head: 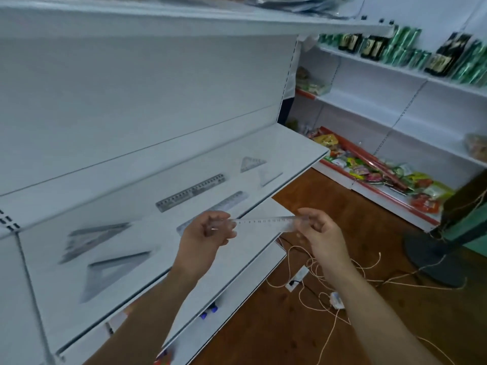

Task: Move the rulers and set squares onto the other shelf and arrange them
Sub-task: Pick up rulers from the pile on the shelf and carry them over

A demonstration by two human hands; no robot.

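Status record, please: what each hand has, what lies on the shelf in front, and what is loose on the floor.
held item: transparent plastic ruler, roughly level, near the front edge of the white metal shelf
grip: left hand pinches one end, right hand the other
on shelf, middle: two clear rulers, the nearer partly behind the left hand
on shelf, sides: clear triangular set squares, two at the right, more at the left, count blurred
floor: tangled pale string on brown wooden floor
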